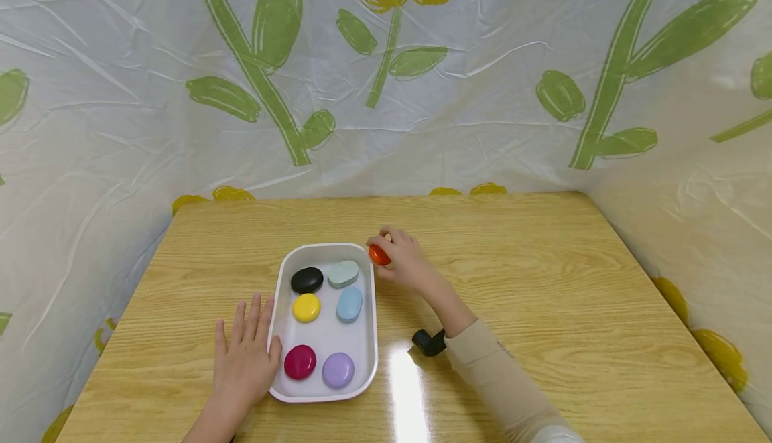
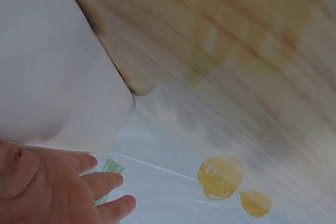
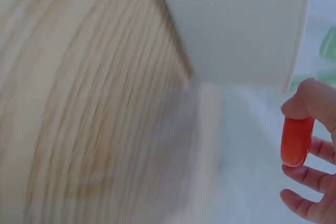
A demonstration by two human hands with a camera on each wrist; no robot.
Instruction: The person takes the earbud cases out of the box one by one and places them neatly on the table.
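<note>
My right hand (image 1: 403, 259) pinches a glossy orange-red pebble (image 1: 379, 255) between thumb and fingers, beside the far right corner of a white tray (image 1: 375, 336). The right wrist view shows the same orange-red pebble (image 3: 297, 141) on edge, close to the tray's outer wall. My left hand (image 1: 244, 349) lies with straight, spread fingers along the tray's left side, thumb at the rim. Inside the tray sit a black pebble (image 1: 307, 280), a pale grey-green one (image 1: 343, 274), a yellow one (image 1: 306, 307), a light blue one (image 1: 349, 304), a crimson one (image 1: 299, 362) and a lilac one (image 1: 338, 370).
Under the right forearm, a small black object (image 1: 429, 342) shows on the wooden table (image 1: 543, 282). A white sheet (image 1: 482, 94) with green stems and yellow flowers hangs behind the table and on both sides.
</note>
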